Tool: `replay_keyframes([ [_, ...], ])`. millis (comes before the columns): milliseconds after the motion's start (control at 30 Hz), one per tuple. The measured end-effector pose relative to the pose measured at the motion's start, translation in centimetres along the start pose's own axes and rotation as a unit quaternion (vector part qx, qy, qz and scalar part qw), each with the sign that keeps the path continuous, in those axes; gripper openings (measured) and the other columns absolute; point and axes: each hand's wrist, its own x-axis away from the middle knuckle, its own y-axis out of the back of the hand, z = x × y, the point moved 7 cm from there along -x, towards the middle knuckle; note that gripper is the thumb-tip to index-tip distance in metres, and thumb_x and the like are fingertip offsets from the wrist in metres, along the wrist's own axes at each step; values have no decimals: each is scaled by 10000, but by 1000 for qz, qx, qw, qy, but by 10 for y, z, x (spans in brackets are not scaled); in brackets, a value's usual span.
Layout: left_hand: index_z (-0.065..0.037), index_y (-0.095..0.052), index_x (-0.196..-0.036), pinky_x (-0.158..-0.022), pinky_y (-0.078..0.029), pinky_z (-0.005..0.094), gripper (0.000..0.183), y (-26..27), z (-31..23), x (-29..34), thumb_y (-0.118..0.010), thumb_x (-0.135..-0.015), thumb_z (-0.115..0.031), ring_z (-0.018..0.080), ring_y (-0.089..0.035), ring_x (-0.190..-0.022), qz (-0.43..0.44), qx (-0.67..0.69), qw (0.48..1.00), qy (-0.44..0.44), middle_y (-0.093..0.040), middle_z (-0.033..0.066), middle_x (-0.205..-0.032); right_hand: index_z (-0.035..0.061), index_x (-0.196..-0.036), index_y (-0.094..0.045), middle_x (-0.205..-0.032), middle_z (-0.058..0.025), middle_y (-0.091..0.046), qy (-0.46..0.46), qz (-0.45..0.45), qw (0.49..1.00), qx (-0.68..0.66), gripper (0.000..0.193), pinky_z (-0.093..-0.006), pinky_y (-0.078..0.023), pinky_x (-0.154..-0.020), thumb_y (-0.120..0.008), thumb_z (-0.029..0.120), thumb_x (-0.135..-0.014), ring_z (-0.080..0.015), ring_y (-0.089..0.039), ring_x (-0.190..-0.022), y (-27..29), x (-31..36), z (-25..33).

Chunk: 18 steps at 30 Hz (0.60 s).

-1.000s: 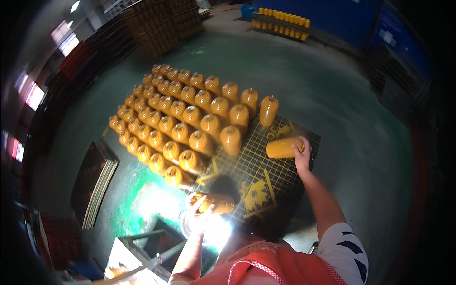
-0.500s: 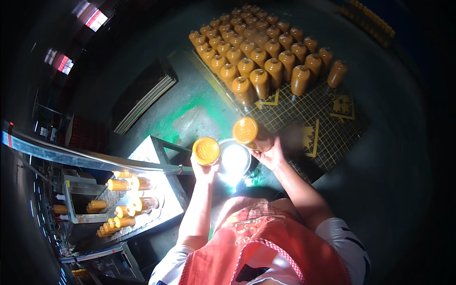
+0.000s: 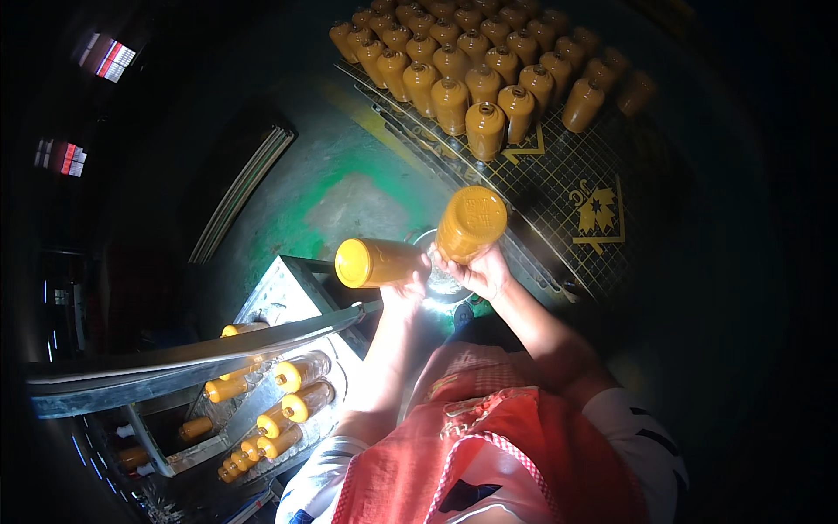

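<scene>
My left hand (image 3: 406,293) is closed round the neck end of an orange bottle (image 3: 384,262), which lies tipped sideways with its round base facing left. A second orange bottle (image 3: 471,223) is gripped low near its neck by my right hand (image 3: 484,272), tilted with its base up and away from the hand. The two hands are close together, and the bottles' necks are mostly hidden by fingers. Beneath them is a round, shiny container (image 3: 443,285), brightly lit; its contents cannot be made out.
Many orange bottles (image 3: 450,105) stand in rows on a dark patterned mat (image 3: 559,196) at the far side. Left of me, more bottles (image 3: 307,402) lie on a metal surface (image 3: 284,297), with a metal rail (image 3: 209,358) across it. Flat panels (image 3: 244,192) lie at the far left.
Both bottles have tipped from bases facing up: the left one now lies sideways, the right one leans. The hands have drawn closer together, and the whole view has shifted.
</scene>
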Motion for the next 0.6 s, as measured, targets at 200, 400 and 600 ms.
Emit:
replay_keyframes([
  [200, -88, -565, -1298, -711, -637, 490, 579, -16, 11, 16, -593, -898, -506, 378, -516, -1216, 30, -9, 999, 26, -548, 200, -1317, -83, -1360, -423, -1299, -333, -489, -9, 38, 999, 15, 642, -519, -602, -887, -535, 421, -979, -497, -574, -1119, -24, 17, -30],
  [400, -115, -551, -1319, -737, -624, 538, 571, -11, 32, 78, -531, -933, -535, 402, -512, -1231, 80, -13, 997, 18, -500, 217, -1367, -55, -1391, -418, -1360, -332, -445, -24, 70, 995, 73, 646, -541, -597, -894, -573, 405, -965, -503, -496, -1222, 16, 51, -44],
  [600, -35, -559, -1279, -853, -578, 510, 549, 24, 59, 206, -508, -952, -472, 380, -586, -1123, 26, -217, 963, -156, -598, 232, -1206, 7, -1468, -368, -1553, -243, -319, -52, 15, 993, 106, 669, -555, -583, -870, -569, 402, -967, -450, -391, -1373, 90, 132, -66],
])
